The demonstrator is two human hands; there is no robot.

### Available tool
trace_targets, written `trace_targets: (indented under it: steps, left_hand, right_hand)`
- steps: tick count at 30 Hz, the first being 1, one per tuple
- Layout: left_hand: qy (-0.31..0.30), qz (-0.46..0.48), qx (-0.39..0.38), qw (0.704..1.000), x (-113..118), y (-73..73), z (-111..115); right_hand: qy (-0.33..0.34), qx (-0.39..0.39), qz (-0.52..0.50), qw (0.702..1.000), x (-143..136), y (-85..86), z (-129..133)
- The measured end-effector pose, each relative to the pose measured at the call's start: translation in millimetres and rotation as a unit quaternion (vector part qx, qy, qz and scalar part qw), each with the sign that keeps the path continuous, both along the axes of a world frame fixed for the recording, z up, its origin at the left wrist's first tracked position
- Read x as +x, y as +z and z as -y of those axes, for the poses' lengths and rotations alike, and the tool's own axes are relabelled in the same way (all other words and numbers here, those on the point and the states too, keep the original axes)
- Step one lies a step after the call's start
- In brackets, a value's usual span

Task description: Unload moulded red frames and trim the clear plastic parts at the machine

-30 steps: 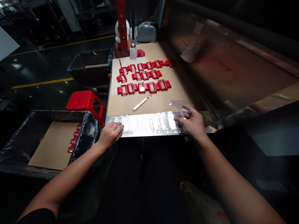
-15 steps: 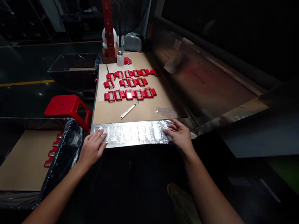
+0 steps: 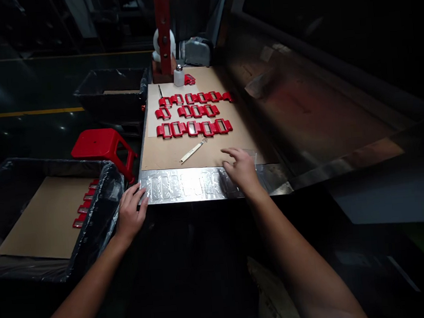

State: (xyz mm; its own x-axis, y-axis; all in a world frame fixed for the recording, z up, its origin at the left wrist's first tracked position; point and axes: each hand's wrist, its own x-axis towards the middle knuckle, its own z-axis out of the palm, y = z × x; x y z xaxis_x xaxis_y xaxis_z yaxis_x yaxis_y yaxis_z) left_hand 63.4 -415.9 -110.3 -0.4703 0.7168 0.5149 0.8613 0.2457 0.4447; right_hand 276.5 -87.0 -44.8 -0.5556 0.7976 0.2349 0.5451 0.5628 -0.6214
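Observation:
A clear plastic sheet with rounded rectangular outlines lies along the bare metal front edge of the table. At its left end rests my left hand, fingers stretched out and touching the sheet. My right hand is over the sheet's right end, thumb and fingers apart, holding nothing. Just beyond the right hand, a small clear plastic piece, partly hidden, lies near the cardboard's edge. A slim cream-handled tool lies on the cardboard, in front of rows of red plastic frames.
A white dispenser bottle and a red upright post stand at the back. Left of the table are a red stool and a black lined bin holding cardboard and red frames. A metal panel slopes along the right.
My right hand has left the sheet's right end and moved up and inward, its fingers opening. My left hand stays at the left end. The whole view has shifted slightly.

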Motion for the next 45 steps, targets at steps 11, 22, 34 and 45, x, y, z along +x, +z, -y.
trace_targets:
  steps: [11,22,34,45]
  left_hand:
    - [0.021,0.017,-0.063,0.998,2.0,-3.1,10.0]
    - [0.072,0.284,-0.020,0.956,-57.1,18.8,-29.2]
    - [0.027,0.432,0.155,0.888,-34.6,43.9,-28.3]
    - [0.006,0.512,0.125,0.850,-57.4,31.6,-36.9]
  right_hand:
    - [0.044,-0.044,0.157,0.986,-142.3,8.8,6.0]
    - [-0.104,-0.109,-0.031,0.988,64.2,-3.0,27.3]
    - [0.077,-0.318,-0.215,0.920,-41.6,-8.8,137.5]
    - [0.140,-0.388,-0.184,0.892,-99.4,-18.0,154.1]
